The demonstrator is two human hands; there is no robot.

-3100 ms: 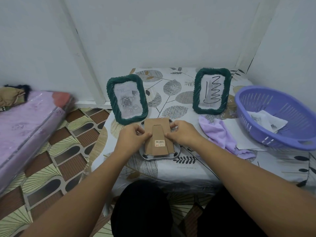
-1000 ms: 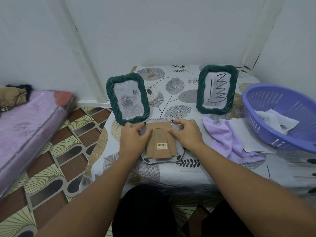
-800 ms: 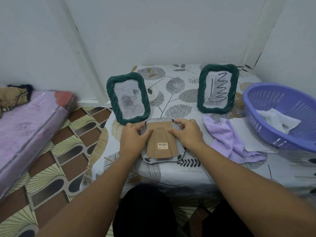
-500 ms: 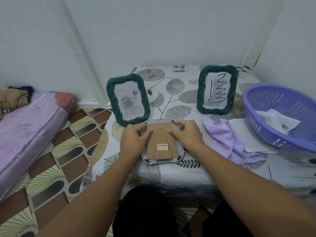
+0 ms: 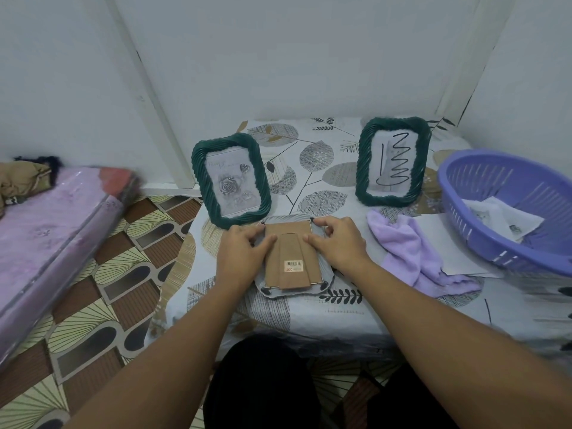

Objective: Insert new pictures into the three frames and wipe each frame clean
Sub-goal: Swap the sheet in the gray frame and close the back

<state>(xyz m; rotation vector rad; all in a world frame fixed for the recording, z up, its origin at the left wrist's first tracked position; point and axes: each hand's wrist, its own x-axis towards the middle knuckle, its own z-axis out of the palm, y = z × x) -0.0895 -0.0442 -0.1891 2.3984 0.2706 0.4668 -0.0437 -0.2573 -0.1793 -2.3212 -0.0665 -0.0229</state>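
Both hands, left hand and right hand, unmoved, fingers pressing cardboard back of face-down frame near worktop's front edge. Papers in purple basket, right edge.

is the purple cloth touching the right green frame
Apart. The head view shows a strip of patterned tablecloth between the purple cloth and the bottom of the right green frame.

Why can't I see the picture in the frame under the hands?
That frame lies face down: its brown cardboard back with a barcode sticker faces up. The left hand and right hand press on it.
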